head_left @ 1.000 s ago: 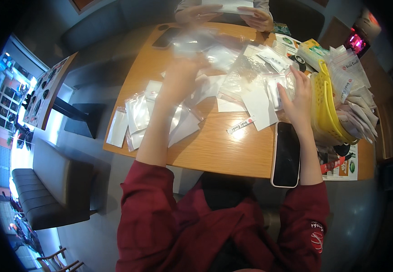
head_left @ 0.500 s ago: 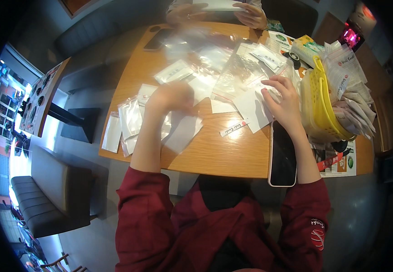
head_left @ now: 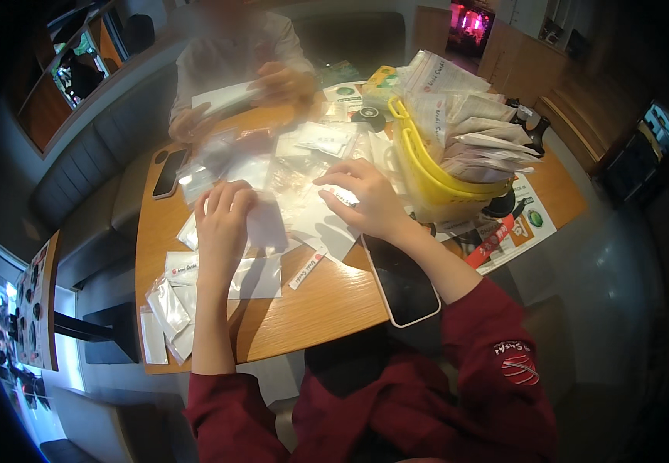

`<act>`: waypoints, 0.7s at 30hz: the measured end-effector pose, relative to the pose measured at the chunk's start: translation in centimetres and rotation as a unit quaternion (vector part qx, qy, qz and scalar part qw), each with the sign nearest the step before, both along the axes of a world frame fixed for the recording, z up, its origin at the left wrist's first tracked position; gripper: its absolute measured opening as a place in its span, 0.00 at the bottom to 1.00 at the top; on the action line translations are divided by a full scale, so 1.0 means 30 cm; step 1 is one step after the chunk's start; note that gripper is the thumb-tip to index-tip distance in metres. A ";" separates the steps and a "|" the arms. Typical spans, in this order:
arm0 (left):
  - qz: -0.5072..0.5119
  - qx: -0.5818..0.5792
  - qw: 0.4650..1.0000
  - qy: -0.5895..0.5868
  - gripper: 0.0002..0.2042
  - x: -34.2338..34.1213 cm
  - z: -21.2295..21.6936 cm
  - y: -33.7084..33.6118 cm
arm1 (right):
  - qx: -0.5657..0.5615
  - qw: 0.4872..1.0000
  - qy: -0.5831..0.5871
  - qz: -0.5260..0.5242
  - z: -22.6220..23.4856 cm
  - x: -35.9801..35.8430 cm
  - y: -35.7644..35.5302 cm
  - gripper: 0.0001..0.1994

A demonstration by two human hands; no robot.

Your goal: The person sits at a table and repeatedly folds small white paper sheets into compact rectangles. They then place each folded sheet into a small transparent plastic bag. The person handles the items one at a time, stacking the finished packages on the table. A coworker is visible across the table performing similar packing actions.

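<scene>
My left hand (head_left: 225,214) is closed, its curled fingertips at the edge of a white paper packet (head_left: 267,225) that leans away from them. My right hand (head_left: 367,199) hovers low over the pile with thumb and index finger apart. A printed white wrapper (head_left: 342,198) shows in that gap, seemingly lying beneath rather than gripped. Under the right hand lies a white paper sheet (head_left: 325,231). Clear plastic bags (head_left: 292,179) spread beyond both hands. A narrow printed slip (head_left: 307,268) rests on the wood nearer to me.
A yellow basket (head_left: 419,158) full of printed paper packets stands at the right. By my right forearm lies a phone (head_left: 402,282); another phone (head_left: 169,174) is at the far left. Flat packets (head_left: 168,309) lie left. Across the table (head_left: 326,309), a person (head_left: 246,69) holds white paper.
The view has swung to the right. My left hand, blurred before, is now steady beside a white packet and nearer the right hand. The right hand stays over the paper.
</scene>
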State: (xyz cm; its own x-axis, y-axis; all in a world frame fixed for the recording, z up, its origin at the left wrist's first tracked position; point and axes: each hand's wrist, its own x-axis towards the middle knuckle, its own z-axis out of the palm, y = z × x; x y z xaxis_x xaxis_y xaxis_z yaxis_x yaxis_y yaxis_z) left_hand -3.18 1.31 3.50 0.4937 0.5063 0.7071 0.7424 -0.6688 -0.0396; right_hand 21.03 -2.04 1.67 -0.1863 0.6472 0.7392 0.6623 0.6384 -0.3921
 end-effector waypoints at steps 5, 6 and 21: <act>-0.019 -0.132 0.972 -0.196 0.05 0.012 -0.047 0.034 | 0.010 1.000 -0.026 -0.008 -0.001 0.037 0.003 0.08; -0.025 -0.166 0.958 -0.233 0.05 -0.003 -0.066 0.049 | 0.032 0.999 -0.031 -0.009 0.017 0.040 0.001 0.08; -0.073 -0.349 0.853 -0.382 0.14 0.006 -0.321 0.178 | -0.169 0.830 -0.342 -0.406 -0.007 0.107 0.559 0.12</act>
